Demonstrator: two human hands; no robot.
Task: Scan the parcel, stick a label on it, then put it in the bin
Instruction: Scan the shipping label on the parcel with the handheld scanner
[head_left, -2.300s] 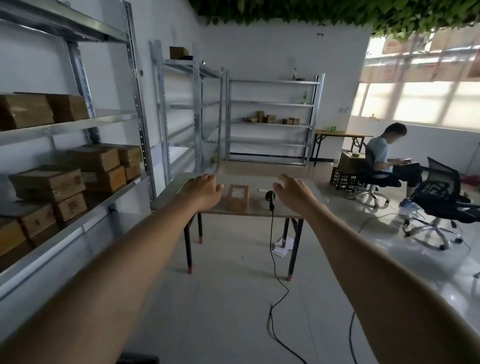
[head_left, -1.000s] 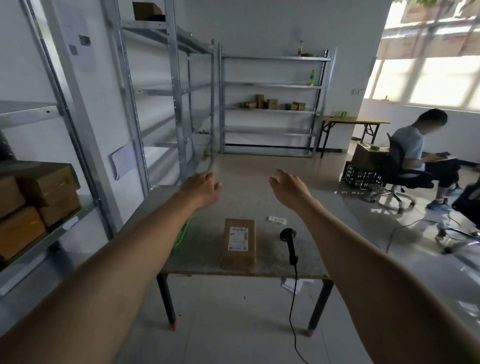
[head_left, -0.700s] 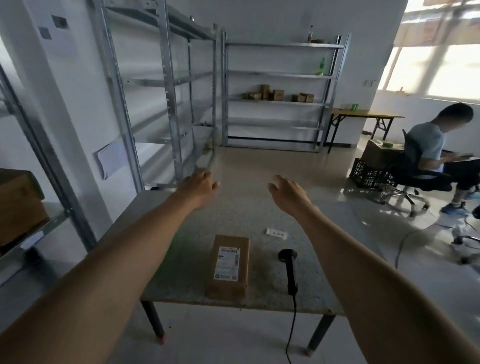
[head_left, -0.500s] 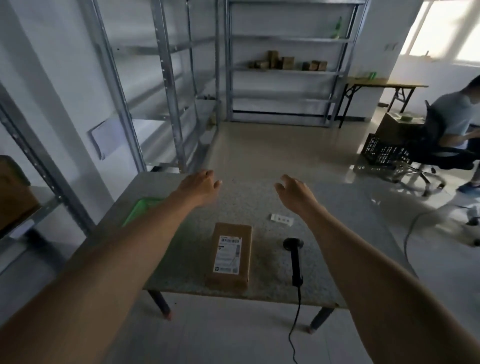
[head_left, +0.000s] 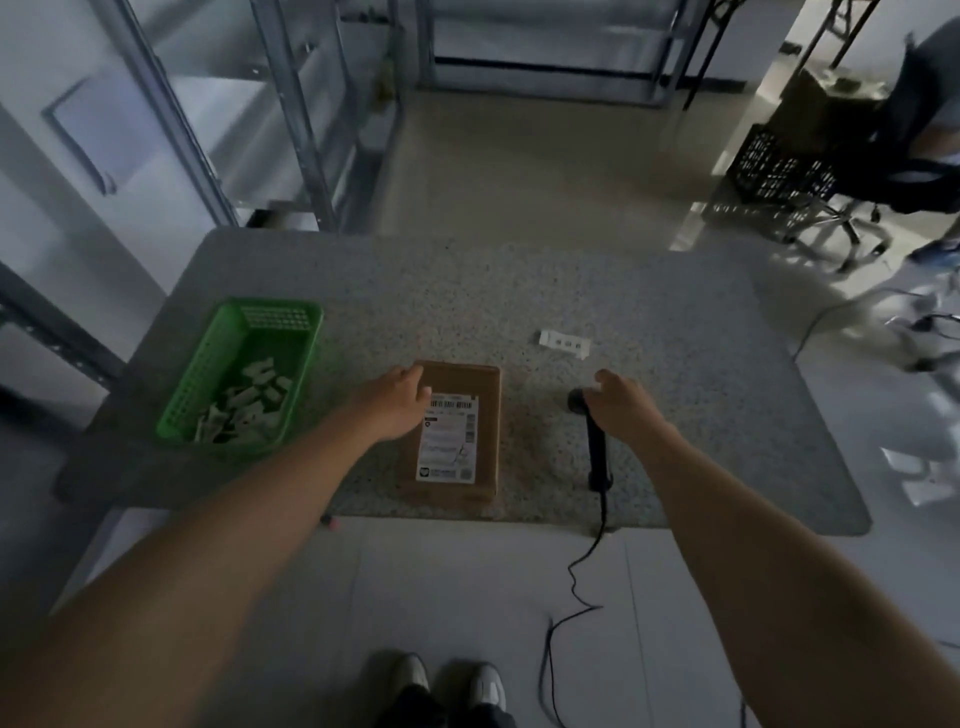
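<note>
A brown cardboard parcel (head_left: 480, 415) with a white shipping label on top lies near the front edge of the speckled grey table (head_left: 519, 291). My left hand (head_left: 396, 402) rests on the parcel's far left corner, fingers spread over it. A black corded barcode scanner (head_left: 596, 452) lies to the right of the parcel. My right hand (head_left: 618, 402) is on the scanner's head, fingers curling over it. A white strip of small labels (head_left: 564, 343) lies beyond the scanner. A green plastic bin (head_left: 244, 374) at the table's left holds several small white pieces.
Metal shelving frames (head_left: 291, 104) stand behind and to the left of the table. A black crate (head_left: 779, 171) and an office chair with a seated person (head_left: 930, 145) are at the far right. The scanner cable (head_left: 576, 587) trails down to the floor by my shoes (head_left: 447, 686).
I have stepped up to the table and the view has tilted down. Both hands dropped from mid-air: the left onto the parcel, the right onto the scanner.
</note>
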